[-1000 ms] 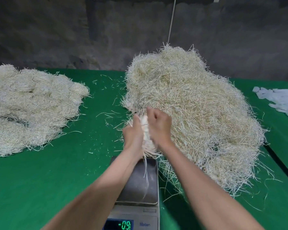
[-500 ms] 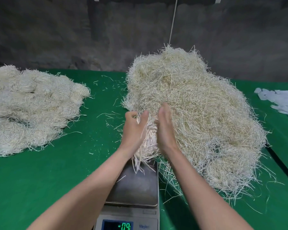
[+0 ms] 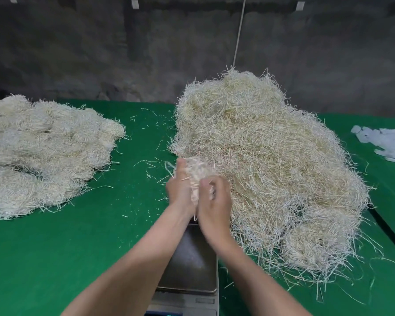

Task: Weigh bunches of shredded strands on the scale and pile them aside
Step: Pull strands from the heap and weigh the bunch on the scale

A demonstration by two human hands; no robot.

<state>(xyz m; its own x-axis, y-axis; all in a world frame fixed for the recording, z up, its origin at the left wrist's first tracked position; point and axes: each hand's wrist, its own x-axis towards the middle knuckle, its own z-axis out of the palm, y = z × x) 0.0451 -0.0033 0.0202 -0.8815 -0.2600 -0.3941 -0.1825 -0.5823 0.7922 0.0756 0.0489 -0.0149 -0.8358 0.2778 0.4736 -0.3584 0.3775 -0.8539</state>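
Observation:
A small bunch of pale shredded strands [image 3: 197, 171] is held between both hands, above the far end of the scale's steel pan [image 3: 192, 261]. My left hand [image 3: 179, 188] cups it from the left with the fingers up along it. My right hand [image 3: 213, 199] grips it from the right, thumb curled over the strands. The pan carries nothing. Right behind the hands rises the big loose heap of strands [image 3: 267, 160]. The pile of weighed bunches [image 3: 43, 151] lies at the far left of the green table.
The green cloth table [image 3: 100, 236] is dotted with stray strands between the two piles. White scraps [image 3: 388, 142] lie at the right edge. A dark wall stands close behind. The scale's display is cut off at the bottom edge.
The hands have closed round the bunch again and gathered it tighter; my right hand went from flat beside the strands to curled on them. The view has tilted up slightly.

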